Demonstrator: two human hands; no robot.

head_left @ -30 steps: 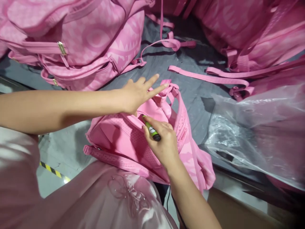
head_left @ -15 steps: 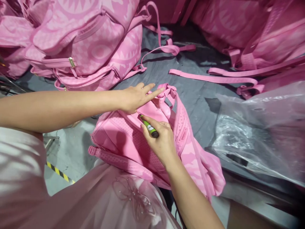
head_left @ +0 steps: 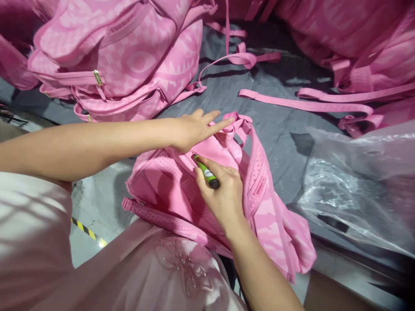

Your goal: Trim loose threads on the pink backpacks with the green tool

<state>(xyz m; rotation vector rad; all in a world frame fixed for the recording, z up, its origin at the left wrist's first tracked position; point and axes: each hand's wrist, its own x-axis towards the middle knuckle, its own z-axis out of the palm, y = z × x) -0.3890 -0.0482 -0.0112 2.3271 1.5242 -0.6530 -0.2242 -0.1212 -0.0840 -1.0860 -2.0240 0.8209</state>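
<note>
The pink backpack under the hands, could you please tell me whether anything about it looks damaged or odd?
Nothing stands out: no damage or spill shows. The backpack lies slumped at the table, under the left hand; the right hand holds a green tool.

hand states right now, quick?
Left hand: open, fingers spread, laid on the pink backpack, gripping nothing that shows.
Right hand: closed around a green tool with a black end.

The table [head_left: 279,136] is dark grey — the floor [head_left: 97,203] paler.
</note>
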